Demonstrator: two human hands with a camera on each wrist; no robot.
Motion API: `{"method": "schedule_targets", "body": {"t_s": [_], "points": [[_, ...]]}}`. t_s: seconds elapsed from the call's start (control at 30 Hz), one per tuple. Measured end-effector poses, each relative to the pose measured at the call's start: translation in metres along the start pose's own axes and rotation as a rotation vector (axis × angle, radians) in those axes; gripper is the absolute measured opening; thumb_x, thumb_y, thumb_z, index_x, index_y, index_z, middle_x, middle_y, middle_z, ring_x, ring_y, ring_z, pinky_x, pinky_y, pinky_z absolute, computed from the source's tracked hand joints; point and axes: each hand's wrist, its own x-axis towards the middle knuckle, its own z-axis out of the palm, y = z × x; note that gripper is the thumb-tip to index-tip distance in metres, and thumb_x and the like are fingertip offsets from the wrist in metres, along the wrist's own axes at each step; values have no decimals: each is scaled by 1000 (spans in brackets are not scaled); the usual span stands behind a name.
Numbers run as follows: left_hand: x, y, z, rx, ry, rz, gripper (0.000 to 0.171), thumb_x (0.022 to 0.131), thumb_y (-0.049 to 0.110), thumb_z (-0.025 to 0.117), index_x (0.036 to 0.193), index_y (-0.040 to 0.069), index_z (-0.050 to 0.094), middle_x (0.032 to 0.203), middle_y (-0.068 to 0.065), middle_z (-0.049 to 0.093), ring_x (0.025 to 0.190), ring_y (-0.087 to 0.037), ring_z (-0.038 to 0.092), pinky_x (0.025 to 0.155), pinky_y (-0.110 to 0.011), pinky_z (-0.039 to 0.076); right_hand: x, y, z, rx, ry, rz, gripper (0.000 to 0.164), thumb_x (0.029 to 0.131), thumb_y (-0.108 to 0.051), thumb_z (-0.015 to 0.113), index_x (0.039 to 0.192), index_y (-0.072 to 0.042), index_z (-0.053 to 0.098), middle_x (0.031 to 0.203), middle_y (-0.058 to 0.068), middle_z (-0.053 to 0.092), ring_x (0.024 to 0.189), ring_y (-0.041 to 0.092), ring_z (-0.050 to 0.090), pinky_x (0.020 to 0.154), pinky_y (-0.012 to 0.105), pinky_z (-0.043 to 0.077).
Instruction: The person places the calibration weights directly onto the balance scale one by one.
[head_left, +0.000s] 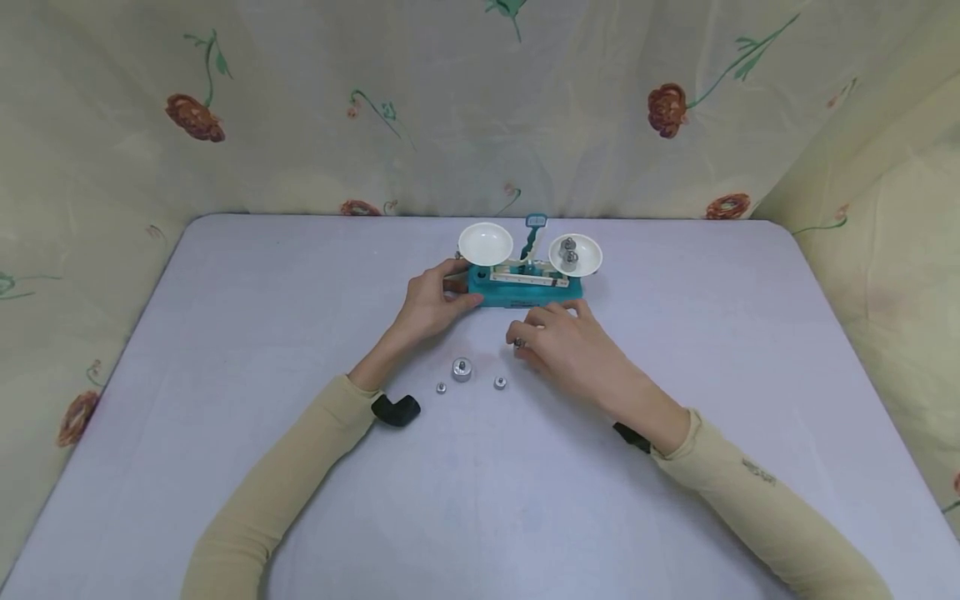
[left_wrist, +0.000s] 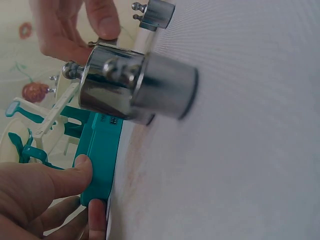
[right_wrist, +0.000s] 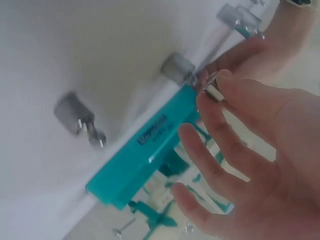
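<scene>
A teal balance scale (head_left: 525, 293) stands toward the back of the table. My left hand (head_left: 431, 302) grips the left end of its base, thumb (left_wrist: 80, 172) on the front side. Its left white pan (head_left: 486, 244) is bare; the right pan (head_left: 590, 249) bears metal weights (head_left: 570, 257). Just in front of the base, my right hand (head_left: 566, 346) pinches a small silver weight (right_wrist: 215, 91) between thumb and index finger, the other fingers spread. Nearer me, three knobbed weights stand on the table: a larger one (head_left: 462, 369) and two smaller ones (head_left: 441, 388), (head_left: 500, 382).
A pale cloth covers the table (head_left: 480, 500). Behind its back edge hangs a flowered curtain (head_left: 450, 108), which continues along both sides. Black wrist pieces (head_left: 396, 411) sit at the sleeve cuffs.
</scene>
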Motion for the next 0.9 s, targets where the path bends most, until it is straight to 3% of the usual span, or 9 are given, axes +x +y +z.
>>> {"method": "schedule_targets", "body": {"t_s": [0.2,0.6,0.9], "points": [[-1,0,1,0,7,0,62,102,19,76,156,5,52,158,-16,60,132,-35,69,108,-46,61,0,8,-13,5,-9,51,19,101,-25,78,119,-20,79,114,5,79,113,29,71,109,60,47],[0,-1,0,3,8,19,61,101,18,77,156,4,53,158,-17,60,132,-35,69,107,-46,61,0,25,-27,24,75,96,20,103,-21,74,123,-17,78,121,11,78,118,34,72,110,65,47],[0,-2,1,0,10,19,61,101,18,77,155,5,53,158,-17,61,131,-35,70,106,-46,61,1,33,-37,46,130,130,20,100,-21,78,120,-16,79,114,8,79,110,32,72,105,64,49]]}}
